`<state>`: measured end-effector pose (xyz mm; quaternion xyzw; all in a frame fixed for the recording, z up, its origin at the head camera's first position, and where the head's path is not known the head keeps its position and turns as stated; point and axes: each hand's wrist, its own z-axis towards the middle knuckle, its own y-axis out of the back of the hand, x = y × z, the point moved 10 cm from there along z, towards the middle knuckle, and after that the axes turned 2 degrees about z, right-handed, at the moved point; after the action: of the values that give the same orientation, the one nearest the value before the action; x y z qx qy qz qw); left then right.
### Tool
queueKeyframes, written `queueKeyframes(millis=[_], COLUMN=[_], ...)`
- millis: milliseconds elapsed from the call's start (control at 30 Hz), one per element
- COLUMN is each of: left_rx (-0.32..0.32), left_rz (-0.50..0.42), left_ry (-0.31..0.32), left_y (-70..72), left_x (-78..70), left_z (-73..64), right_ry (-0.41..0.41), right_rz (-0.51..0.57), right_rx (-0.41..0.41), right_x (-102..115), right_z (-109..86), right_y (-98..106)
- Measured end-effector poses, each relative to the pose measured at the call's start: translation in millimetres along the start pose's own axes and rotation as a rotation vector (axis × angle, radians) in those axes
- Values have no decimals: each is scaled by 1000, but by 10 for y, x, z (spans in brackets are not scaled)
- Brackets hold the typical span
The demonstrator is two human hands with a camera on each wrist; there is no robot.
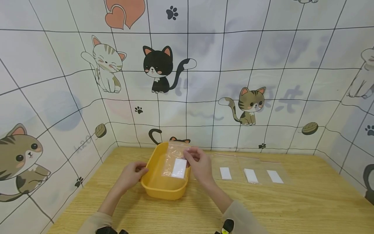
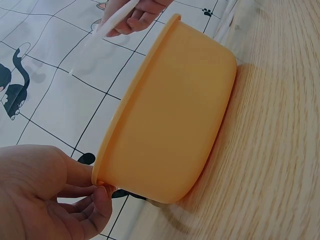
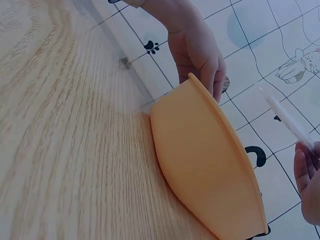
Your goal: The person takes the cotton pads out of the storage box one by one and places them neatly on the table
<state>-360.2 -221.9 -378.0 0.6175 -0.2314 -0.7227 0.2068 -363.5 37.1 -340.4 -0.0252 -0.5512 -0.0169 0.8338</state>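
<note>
A yellow plastic basin (image 1: 165, 194) stands on the wooden table, left of the middle. My left hand (image 1: 132, 175) pinches its left rim between thumb and fingers, as the left wrist view shows up close (image 2: 55, 195). Over the basin's opening, my right hand (image 1: 200, 164) pinches a clear zip bag (image 1: 169, 162) by its right edge. Inside that bag lies a white rectangular piece (image 1: 179, 168). The right wrist view shows the bag (image 3: 287, 117) nearly edge-on, above the rim and apart from it.
To the right, several clear bags lie flat in a row, with white rectangular pieces (image 1: 225, 173), (image 1: 250, 175), (image 1: 275, 176) inside. The wooden table (image 1: 315, 195) ends at the back against a wall covering (image 1: 204, 107) printed with cats and grid lines.
</note>
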Motion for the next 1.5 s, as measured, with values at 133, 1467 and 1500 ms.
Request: queueKeyframes(millis=[133, 1467, 1500], left_rx=[3, -4, -3], left_rz=[-3, -6, -6], left_ry=[-6, -4, -6], left_y=[-3, 2, 1], left_x=[-4, 6, 3], left_z=[-7, -5, -4], right_ry=[-4, -203, -207], right_rz=[-24, -87, -95], right_rx=[-27, 29, 30], right_x=[-8, -328, -344], right_z=[-7, -266, -275], right_y=[112, 849, 859])
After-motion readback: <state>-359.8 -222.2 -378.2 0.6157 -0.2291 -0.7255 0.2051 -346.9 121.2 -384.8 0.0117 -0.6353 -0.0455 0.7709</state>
